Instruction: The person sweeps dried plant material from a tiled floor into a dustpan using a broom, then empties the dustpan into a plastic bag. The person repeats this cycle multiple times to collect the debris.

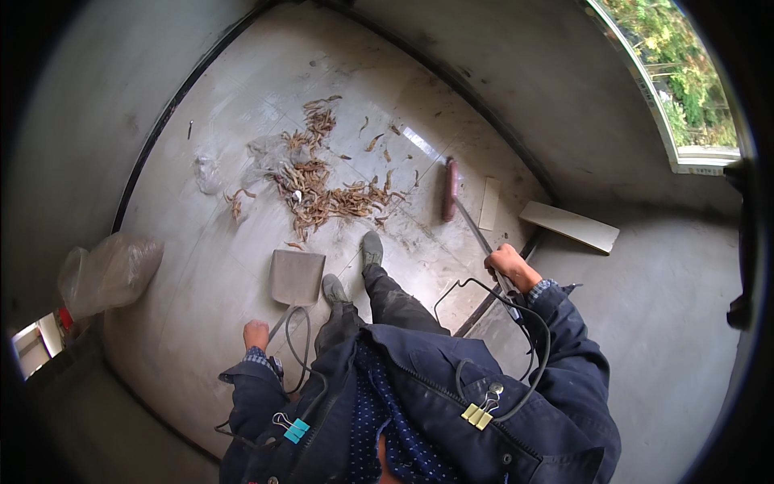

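My right hand (511, 266) is closed around the long handle of a broom (451, 190), whose reddish head rests on the floor ahead of me and to the right. On the left, my left hand (256, 334) is curled at the upper end of the handle of a grey dustpan (297, 277); its fingers are mostly hidden. The pan lies on the floor just left of my shoes. Beyond it spreads a pile of dry brown curled pieces, perhaps pods or leaves (338, 199), with a crumpled clear plastic sheet (266, 157) partly among them.
A clear plastic bag (115, 272) stands at the left wall. One board (569, 225) leans near the doorway edge; a thinner strip (490, 202) lies beside the broom. Another plastic scrap (208, 174) and a small dark tool (190, 129) lie left. Cables (547, 339) hang along my sleeves.
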A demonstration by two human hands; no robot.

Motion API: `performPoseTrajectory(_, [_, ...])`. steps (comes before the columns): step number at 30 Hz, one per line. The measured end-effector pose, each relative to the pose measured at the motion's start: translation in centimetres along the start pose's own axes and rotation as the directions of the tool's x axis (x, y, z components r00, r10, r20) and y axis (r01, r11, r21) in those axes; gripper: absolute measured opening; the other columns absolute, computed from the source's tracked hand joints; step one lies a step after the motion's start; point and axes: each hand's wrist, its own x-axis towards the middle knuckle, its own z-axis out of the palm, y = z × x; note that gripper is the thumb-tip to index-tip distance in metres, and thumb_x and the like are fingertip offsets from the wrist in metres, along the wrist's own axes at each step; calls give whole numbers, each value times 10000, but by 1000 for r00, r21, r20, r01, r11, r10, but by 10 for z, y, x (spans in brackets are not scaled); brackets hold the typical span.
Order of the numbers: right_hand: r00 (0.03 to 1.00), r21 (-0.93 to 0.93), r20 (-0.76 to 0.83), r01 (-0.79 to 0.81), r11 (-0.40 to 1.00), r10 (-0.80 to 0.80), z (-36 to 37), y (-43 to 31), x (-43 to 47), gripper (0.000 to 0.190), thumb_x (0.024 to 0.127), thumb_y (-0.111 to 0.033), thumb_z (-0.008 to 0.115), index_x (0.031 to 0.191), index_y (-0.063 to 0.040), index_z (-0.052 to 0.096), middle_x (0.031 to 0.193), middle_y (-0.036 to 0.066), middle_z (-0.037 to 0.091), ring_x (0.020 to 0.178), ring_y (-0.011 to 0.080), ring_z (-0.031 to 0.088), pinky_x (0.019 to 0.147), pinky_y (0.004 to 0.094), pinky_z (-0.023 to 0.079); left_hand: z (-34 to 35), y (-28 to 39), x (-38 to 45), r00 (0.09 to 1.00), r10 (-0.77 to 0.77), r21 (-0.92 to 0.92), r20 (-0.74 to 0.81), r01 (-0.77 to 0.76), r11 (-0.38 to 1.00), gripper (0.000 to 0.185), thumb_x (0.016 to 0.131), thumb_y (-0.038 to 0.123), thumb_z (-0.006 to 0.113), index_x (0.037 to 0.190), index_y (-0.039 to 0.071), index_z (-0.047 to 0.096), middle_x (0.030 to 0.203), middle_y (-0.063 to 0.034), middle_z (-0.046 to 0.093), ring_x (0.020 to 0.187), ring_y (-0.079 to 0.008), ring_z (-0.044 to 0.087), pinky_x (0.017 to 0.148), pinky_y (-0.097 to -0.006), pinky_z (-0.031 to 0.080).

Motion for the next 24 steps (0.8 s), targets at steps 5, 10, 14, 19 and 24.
performPoseTrajectory(5, [979,205,11,-202,958,204,26,2,40,125,676,-89,638,662,33,619,605,144,602,525,249,585,503,394,459,-21,5,-5,969,-239,-279,-60,214,936,266,781,197,571,847,-28,698,860,-248,682,862,-416,659,802,-469,512])
performPoseTrajectory(10, [770,386,302,440,811,-562,92,-13,70,126,742,-91,638,657,-62,550,597,98,475,520,248,502,491,405,422,-40,-7,0,982,-187,-239,-23,177,955,291,803,222,559,878,-19,702,906,-245,686,902,-409,659,829,-474,506])
performPoseTrajectory(14, [931,368,312,63,928,-187,191,-68,57,168,824,-63,566,663,-40,523,609,51,475,503,201,525,408,387,416,-46,-32,5,980,-198,-276,14,194,941,304,817,236,559,908,-20,695,932,-247,681,927,-413,650,833,-483,502])
performPoseTrajectory(19, [926,467,374,-240,851,56,297,-139,25,139,830,-37,532,692,-27,545,615,76,514,480,220,509,406,386,412,-59,-57,7,989,-146,-235,-19,137,962,258,817,210,576,851,-20,688,854,-252,668,843,-417,653,776,-480,504])
performPoseTrajectory(24, [908,289,418,-166,943,32,340,-182,-4,125,851,-58,555,745,8,560,645,98,554,494,220,547,424,363,432,-75,-55,6,985,-172,-258,27,173,951,279,847,234,574,916,-11,690,944,-245,679,928,-418,646,827,-483,503])
